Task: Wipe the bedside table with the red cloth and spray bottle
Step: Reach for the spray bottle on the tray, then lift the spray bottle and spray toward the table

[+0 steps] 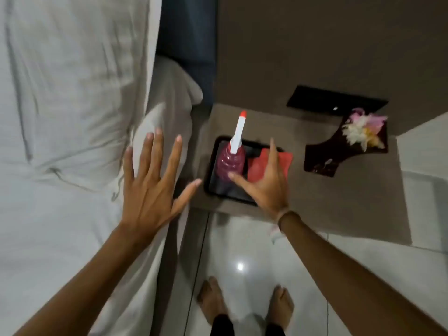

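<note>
The red cloth (261, 166) lay folded on the right half of a black tray (213, 187) that sat at the near left corner of the bedside table (339, 204). The spray bottle (229, 163), pink-bodied with a white trigger head and a red tip, stood upright on the same tray, just left of the cloth. The right hand (264, 185) was spread over the cloth, fingers apart and gripping nothing, its thumb reaching toward the base of the bottle; whether the palm touched the cloth could not be told. The left hand (150, 187) hovered open and empty above the bed (60, 117), to the left of the table, fingers splayed.

Farther right on the table lay a dark shaped dish (324, 156) holding pale flowers (363, 132), and beyond it a flat black object (334, 100).

The step in hand looked like the first pickup: nothing had been lifted or sprayed. The next move probably called for the right hand to close on the cloth and for the left to cross to the bottle's neck, then for the tray and dish to be moved clear so the top could be wiped.
</note>
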Action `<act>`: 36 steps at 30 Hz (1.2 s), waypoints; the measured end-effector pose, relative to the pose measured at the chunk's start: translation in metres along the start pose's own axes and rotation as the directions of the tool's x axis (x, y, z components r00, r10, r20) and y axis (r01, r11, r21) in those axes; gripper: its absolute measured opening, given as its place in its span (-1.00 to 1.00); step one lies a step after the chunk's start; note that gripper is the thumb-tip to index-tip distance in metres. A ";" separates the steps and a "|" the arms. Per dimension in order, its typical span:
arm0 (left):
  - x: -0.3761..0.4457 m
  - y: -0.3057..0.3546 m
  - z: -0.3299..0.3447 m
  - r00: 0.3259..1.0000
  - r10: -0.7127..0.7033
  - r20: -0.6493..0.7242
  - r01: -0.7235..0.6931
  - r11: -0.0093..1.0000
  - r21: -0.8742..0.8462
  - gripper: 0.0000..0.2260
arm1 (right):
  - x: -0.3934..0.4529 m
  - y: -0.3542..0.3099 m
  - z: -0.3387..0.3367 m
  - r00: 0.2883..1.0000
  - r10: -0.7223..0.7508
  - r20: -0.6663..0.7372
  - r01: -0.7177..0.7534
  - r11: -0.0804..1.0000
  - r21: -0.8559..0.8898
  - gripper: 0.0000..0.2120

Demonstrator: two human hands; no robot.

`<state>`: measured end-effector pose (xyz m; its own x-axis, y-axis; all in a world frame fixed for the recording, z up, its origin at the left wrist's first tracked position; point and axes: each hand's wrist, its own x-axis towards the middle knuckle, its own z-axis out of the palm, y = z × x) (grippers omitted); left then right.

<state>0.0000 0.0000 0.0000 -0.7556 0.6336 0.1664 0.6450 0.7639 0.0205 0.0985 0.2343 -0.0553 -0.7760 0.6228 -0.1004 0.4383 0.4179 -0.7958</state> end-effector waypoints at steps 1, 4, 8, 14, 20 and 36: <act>0.007 0.001 0.003 1.000 -0.013 0.007 0.013 1.000 -0.008 -0.24 | 0.019 -0.007 0.013 1.000 0.004 -0.022 -0.003 1.000 0.022 0.27; 0.025 -0.001 0.013 0.999 -0.016 -0.036 0.016 1.000 -0.003 -0.26 | 0.059 -0.034 0.051 0.999 0.045 -0.022 -0.041 0.984 0.173 -0.01; 0.035 -0.006 0.014 0.995 0.005 -0.096 -0.003 1.000 0.019 -0.28 | 0.059 -0.045 0.062 0.963 -0.057 -0.263 0.126 0.959 0.253 -0.60; 0.015 0.018 0.023 0.996 0.024 -0.088 -0.024 1.000 0.005 -0.29 | -0.050 -0.018 0.029 0.925 0.033 -0.379 0.139 0.898 0.418 -0.80; -0.013 0.076 0.051 0.986 0.162 -0.021 -0.162 0.987 0.007 -0.27 | -0.156 0.074 -0.018 0.803 0.361 -0.474 -0.211 0.917 0.339 -0.82; -0.022 0.125 0.071 0.964 0.256 0.068 -0.256 0.967 -0.005 -0.26 | -0.146 0.105 -0.069 0.786 0.505 -0.357 -0.385 0.851 0.356 -0.61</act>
<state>0.0887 0.0902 -0.0711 -0.5714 0.8147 0.0990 0.8175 0.5756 -0.0179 0.2897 0.2329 -0.0828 -0.2267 0.9365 -0.2676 0.5108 -0.1196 -0.8514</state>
